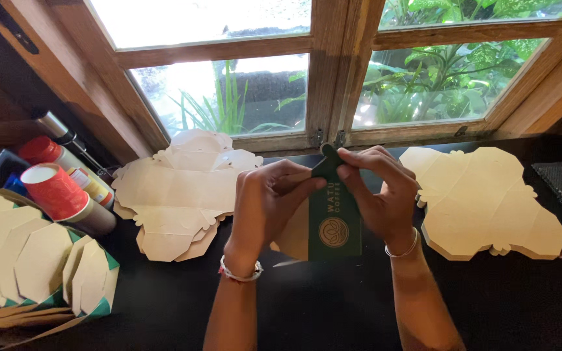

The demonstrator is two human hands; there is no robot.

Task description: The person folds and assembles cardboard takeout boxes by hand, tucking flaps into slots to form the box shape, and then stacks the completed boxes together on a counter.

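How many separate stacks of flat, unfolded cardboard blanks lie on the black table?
2: one stack lies left of the hands, below the left window pane; the other stack lies right of them. How many sheets each holds cannot be told.

The card piece at the centre is dark green, with a pale round emblem printed low on its face; its inner side shows tan. The bench is black. At nine o'clock a stack of flat blanks is pale cream-tan, and the stack at three o'clock has the same colour. At eight o'clock, the folded boxes are tan with green edges. The paper cup at ten o'clock is red with a white rim. The left wrist's bracelet is white and red; the right wrist's bangle is silvery. The window frame is warm brown wood, with green leaves behind the glass.
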